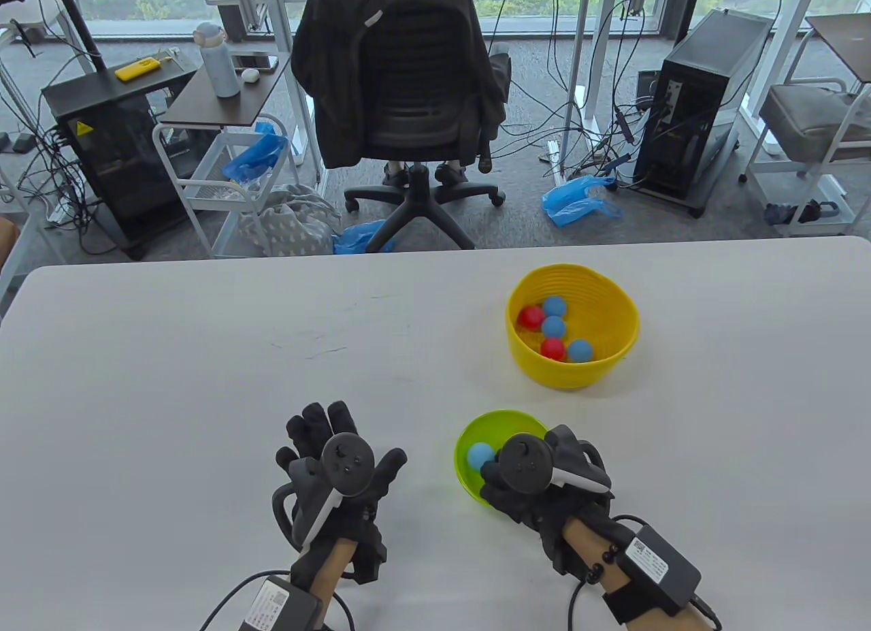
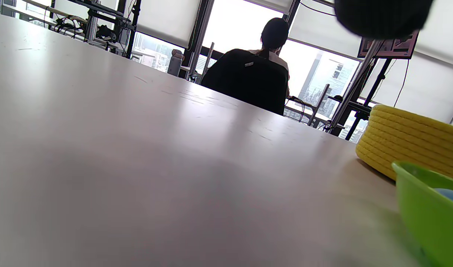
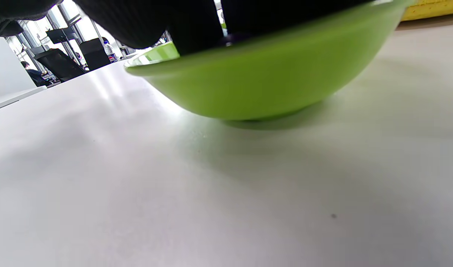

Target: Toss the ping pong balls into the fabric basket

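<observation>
A yellow woven fabric basket (image 1: 616,304) stands at the right middle of the white table and holds several balls, blue (image 1: 554,327) and red (image 1: 552,348). Its side shows in the left wrist view (image 2: 408,137). Nearer me, a green plastic bowl (image 1: 469,432) holds a light blue ball (image 1: 480,456). My right hand (image 1: 524,484) reaches over the bowl's near right rim with its fingers inside; the tracker hides the fingertips, so I cannot tell whether they hold a ball. The bowl fills the right wrist view (image 3: 256,81). My left hand (image 1: 333,454) rests flat on the table, fingers spread, holding nothing.
The white table (image 1: 204,359) ends at its far edge, beyond which stand a black office chair (image 1: 398,100), a white cart and a computer tower. The green bowl's edge also shows in the left wrist view (image 2: 423,207).
</observation>
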A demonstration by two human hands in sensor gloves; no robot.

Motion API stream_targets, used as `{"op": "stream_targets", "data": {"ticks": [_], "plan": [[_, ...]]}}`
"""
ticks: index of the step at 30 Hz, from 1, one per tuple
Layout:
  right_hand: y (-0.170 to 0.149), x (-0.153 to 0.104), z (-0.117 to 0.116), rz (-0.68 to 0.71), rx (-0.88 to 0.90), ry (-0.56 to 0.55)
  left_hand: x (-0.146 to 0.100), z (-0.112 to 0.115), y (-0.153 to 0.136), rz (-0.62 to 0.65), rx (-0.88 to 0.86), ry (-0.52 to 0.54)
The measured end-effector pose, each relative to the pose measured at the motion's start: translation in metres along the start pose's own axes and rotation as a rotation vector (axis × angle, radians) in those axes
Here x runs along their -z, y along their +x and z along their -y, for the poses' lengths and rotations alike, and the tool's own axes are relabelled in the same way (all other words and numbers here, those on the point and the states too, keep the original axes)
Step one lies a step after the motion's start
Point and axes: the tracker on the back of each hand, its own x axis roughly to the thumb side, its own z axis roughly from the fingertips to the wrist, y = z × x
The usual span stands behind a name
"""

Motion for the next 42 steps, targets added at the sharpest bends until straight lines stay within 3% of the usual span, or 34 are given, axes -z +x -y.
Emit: {"op": "stream_targets", "data": {"ticks": [7, 16, 29, 42], "plan": [[-0.003, -0.008, 0.012, 0.020, 0.017, -0.089, 0.000, 0.000, 0.000, -0.001, -0.003, -0.002], [-0.019, -0.026, 0.042, 0.079, 0.223, -0.212, 0.000, 0.000, 0.000, -0.002, -0.001, -0.004], [-0.057, -0.049, 0.071, 0.194, 0.700, -0.352, 0.000, 0.000, 0.000, -0.003, -0.003, -0.007], [-0.124, -0.052, 0.066, 0.148, 1.238, -0.499, 0.000, 0.000, 0.000, -0.006, 0.006, -0.009]]}}
